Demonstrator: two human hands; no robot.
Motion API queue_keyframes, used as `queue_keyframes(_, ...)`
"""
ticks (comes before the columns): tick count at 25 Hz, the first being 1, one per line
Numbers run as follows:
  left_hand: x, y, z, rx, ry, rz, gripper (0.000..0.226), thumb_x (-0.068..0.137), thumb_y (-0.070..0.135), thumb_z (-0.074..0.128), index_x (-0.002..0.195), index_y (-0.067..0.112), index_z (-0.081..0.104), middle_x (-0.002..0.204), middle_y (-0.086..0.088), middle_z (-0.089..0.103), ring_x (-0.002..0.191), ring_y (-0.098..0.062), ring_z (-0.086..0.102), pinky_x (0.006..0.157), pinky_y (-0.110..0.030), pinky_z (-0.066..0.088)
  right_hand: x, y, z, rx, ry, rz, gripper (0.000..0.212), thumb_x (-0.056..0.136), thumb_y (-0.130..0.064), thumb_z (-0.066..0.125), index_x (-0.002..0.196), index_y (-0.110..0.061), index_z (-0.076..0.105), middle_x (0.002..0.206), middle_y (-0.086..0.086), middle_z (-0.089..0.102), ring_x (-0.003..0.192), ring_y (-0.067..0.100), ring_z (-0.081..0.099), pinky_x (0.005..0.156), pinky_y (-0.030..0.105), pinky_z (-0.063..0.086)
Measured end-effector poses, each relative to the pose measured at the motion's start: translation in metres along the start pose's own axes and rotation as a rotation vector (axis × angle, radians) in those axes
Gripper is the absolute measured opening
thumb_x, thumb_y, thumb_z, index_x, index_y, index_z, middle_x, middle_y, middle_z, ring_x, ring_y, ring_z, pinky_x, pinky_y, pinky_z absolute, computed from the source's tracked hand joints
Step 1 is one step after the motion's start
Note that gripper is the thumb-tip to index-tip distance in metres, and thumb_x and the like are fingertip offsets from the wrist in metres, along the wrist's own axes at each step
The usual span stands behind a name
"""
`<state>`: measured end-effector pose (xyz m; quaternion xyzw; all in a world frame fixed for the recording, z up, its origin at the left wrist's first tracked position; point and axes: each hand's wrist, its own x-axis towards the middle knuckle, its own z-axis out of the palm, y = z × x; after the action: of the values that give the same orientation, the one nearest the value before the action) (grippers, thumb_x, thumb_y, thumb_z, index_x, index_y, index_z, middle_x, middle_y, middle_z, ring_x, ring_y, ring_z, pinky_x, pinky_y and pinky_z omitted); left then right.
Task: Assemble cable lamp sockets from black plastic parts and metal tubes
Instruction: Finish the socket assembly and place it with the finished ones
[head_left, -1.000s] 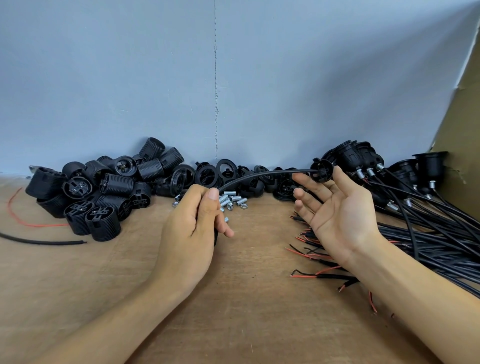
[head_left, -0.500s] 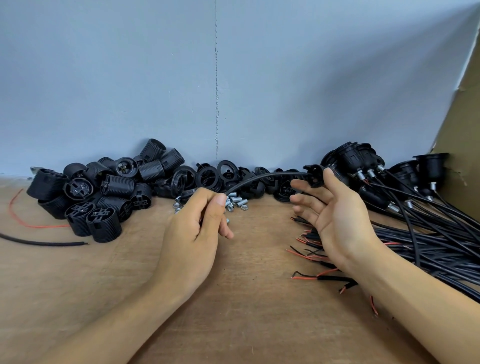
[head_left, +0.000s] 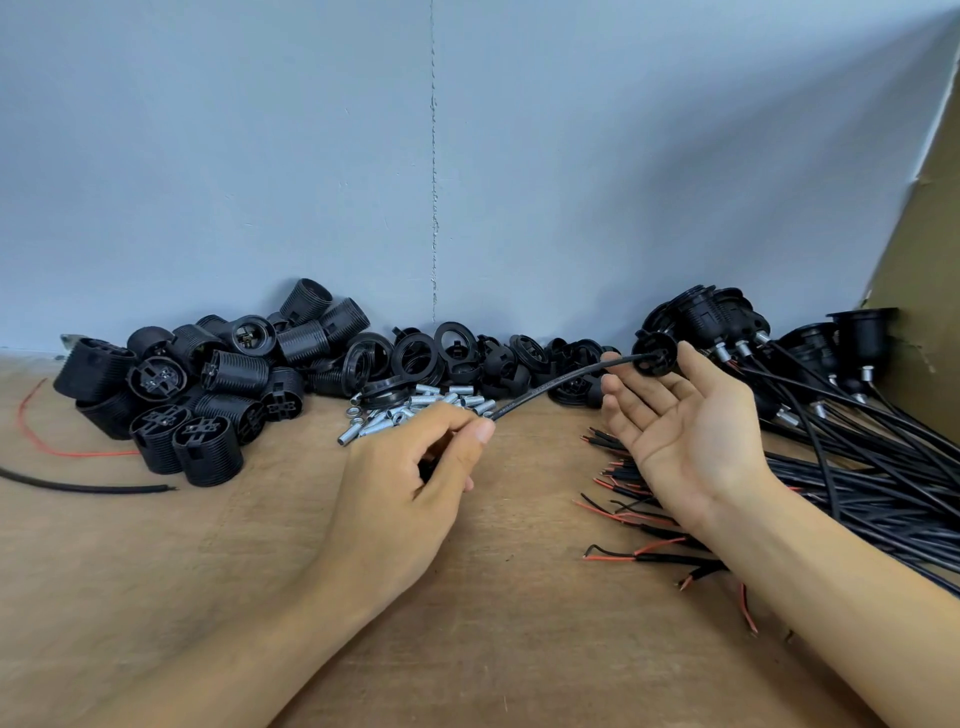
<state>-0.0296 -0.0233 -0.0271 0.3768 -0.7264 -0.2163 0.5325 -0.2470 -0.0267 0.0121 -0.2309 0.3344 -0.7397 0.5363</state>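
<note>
My left hand (head_left: 415, 478) pinches a black cable (head_left: 561, 382) between thumb and fingers at the table's middle. The cable arcs up to the right and ends in a black round socket cap (head_left: 655, 354). That cap hangs just above the fingertips of my right hand (head_left: 680, 431), which lies palm up with fingers spread and relaxed. Whether the thumb touches the cap I cannot tell. Small metal tubes (head_left: 410, 410) lie in a loose heap just behind my left hand.
Ribbed black socket bodies (head_left: 197, 384) are piled at the back left, black rings (head_left: 441, 353) along the wall. Finished sockets with cables (head_left: 810, 374) fill the right side, their red and black wire ends (head_left: 634, 499) under my right wrist. A loose black cable (head_left: 78, 486) lies far left.
My left hand has slid back along the cable towards me. The capped end has risen slightly, and my right hand has followed it up beneath the cap.
</note>
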Motion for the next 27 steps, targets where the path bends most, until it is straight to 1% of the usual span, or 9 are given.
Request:
queue_keyframes(4, 0.0, -0.002, 0.001, 0.029, -0.004, 0.035, 0.024, 0.098, 0.045, 0.055, 0.082, 0.034, 0.068, 0.063, 0.008, 0.065, 0.068, -0.007, 0.069, 0.062, -0.023, 0.052, 0.001, 0.001, 0.001, 0.002, -0.05, -0.003, 0.033, 0.108, -0.033, 0.039, 0.095, -0.008, 0.057, 0.109, 0.015, 0.073, 0.078, 0.024, 0.072, 0.066, 0.03, 0.059)
queue_keyframes(7, 0.0, -0.004, 0.0, 0.054, -0.006, 0.039, 0.023, 0.099, 0.048, 0.056, 0.084, 0.035, 0.067, 0.064, 0.009, 0.065, 0.066, -0.012, 0.068, 0.061, -0.029, 0.051, 0.001, 0.001, 0.002, -0.082, -0.044, -0.042, 0.032, 0.107, -0.032, 0.04, 0.098, -0.009, 0.061, 0.108, 0.013, 0.071, 0.078, 0.023, 0.072, 0.065, 0.03, 0.059)
queue_keyframes(13, 0.001, -0.002, 0.001, 0.066, -0.027, 0.061, 0.02, 0.096, 0.052, 0.051, 0.089, 0.041, 0.066, 0.067, 0.009, 0.066, 0.064, -0.018, 0.066, 0.059, -0.033, 0.049, -0.006, 0.006, 0.006, -0.198, -0.09, -0.023, 0.028, 0.104, -0.032, 0.046, 0.103, -0.009, 0.063, 0.106, 0.014, 0.067, 0.079, 0.022, 0.072, 0.071, 0.03, 0.06)
queue_keyframes(15, 0.001, -0.002, 0.001, 0.072, -0.036, 0.06, 0.021, 0.096, 0.052, 0.051, 0.09, 0.04, 0.067, 0.067, 0.008, 0.065, 0.064, -0.019, 0.065, 0.059, -0.033, 0.048, -0.013, 0.013, 0.009, -0.242, -0.153, 0.004, 0.026, 0.101, -0.031, 0.052, 0.101, -0.009, 0.064, 0.099, 0.013, 0.068, 0.081, 0.023, 0.072, 0.071, 0.031, 0.058)
queue_keyframes(18, 0.002, -0.004, 0.001, 0.075, -0.029, 0.062, 0.022, 0.097, 0.048, 0.054, 0.087, 0.037, 0.07, 0.067, 0.009, 0.065, 0.066, -0.017, 0.064, 0.06, -0.028, 0.047, -0.025, 0.027, 0.012, -0.37, -0.342, 0.011, 0.018, 0.094, -0.032, 0.063, 0.086, -0.016, 0.066, 0.077, 0.003, 0.066, 0.08, 0.023, 0.069, 0.068, 0.032, 0.054)
queue_keyframes(20, 0.001, -0.003, 0.002, 0.076, -0.019, 0.061, 0.021, 0.097, 0.045, 0.057, 0.086, 0.036, 0.073, 0.07, 0.012, 0.066, 0.07, -0.013, 0.065, 0.062, -0.02, 0.047, -0.032, 0.034, 0.014, -0.413, -0.463, 0.016, 0.016, 0.09, -0.028, 0.065, 0.095, -0.013, 0.068, 0.086, 0.005, 0.07, 0.078, 0.023, 0.066, 0.066, 0.031, 0.053)
queue_keyframes(23, 0.001, 0.001, 0.003, 0.075, 0.011, 0.053, 0.016, 0.095, 0.043, 0.065, 0.089, 0.032, 0.076, 0.079, 0.019, 0.071, 0.08, -0.003, 0.067, 0.069, -0.01, 0.044, -0.032, 0.034, 0.014, -0.281, -0.518, 0.111, 0.038, 0.089, -0.018, 0.065, 0.124, -0.005, 0.061, 0.094, 0.014, 0.069, 0.075, 0.023, 0.064, 0.068, 0.032, 0.056)
queue_keyframes(25, 0.002, 0.004, 0.001, 0.061, 0.035, 0.031, 0.017, 0.093, 0.042, 0.065, 0.092, 0.028, 0.075, 0.083, 0.019, 0.071, 0.088, 0.001, 0.066, 0.075, -0.008, 0.043, -0.028, 0.029, 0.011, -0.228, -0.493, 0.134, 0.041, 0.088, -0.017, 0.066, 0.127, -0.007, 0.061, 0.089, 0.011, 0.067, 0.074, 0.023, 0.065, 0.071, 0.031, 0.058)
queue_keyframes(27, 0.003, 0.006, -0.006, 0.078, 0.06, 0.008, 0.012, 0.096, 0.038, 0.066, 0.093, 0.03, 0.074, 0.088, 0.022, 0.07, 0.095, 0.009, 0.063, 0.08, -0.005, 0.04, -0.024, 0.025, 0.008, -0.208, -0.427, 0.13, 0.039, 0.085, -0.019, 0.067, 0.124, -0.011, 0.065, 0.082, 0.006, 0.065, 0.075, 0.022, 0.066, 0.072, 0.03, 0.059)
